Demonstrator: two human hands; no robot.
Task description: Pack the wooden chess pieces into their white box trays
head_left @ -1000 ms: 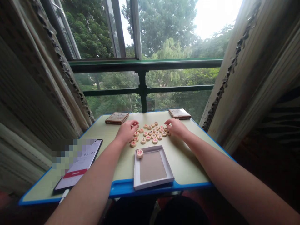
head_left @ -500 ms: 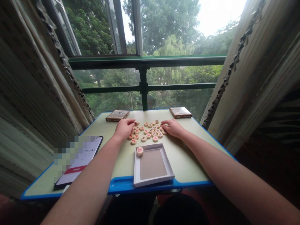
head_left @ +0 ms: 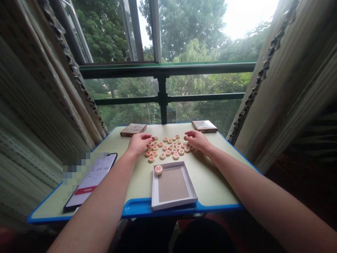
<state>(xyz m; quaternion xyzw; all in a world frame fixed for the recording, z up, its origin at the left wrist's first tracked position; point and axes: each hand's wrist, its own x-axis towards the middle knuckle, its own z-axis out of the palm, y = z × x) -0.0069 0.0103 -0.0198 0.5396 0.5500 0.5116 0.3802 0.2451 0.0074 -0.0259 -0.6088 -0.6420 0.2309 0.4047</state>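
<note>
Round wooden chess pieces (head_left: 173, 150) with red or dark characters lie spread in the middle of the table. At their left side my left hand (head_left: 140, 142) has its fingertips pinched on a piece (head_left: 153, 138). My right hand (head_left: 196, 140) is at the right side of the spread, its thumb and a finger at a piece (head_left: 185, 138), with other pieces under the fingers. Nearer to me is a shallow white box tray (head_left: 195, 196) with a brown inside. One piece with a red character (head_left: 158, 170) sits in its far left corner.
A flat box (head_left: 133, 129) stands at the back left of the table (head_left: 218, 189), another (head_left: 204, 125) at the back right. A phone (head_left: 91, 182) lies on the left, beside my left forearm. Curtains hang on both sides, and a window is behind.
My right hand has moved a little to the right and its fingers look more raised. My left hand has stayed at the left pieces. The view has shifted slightly.
</note>
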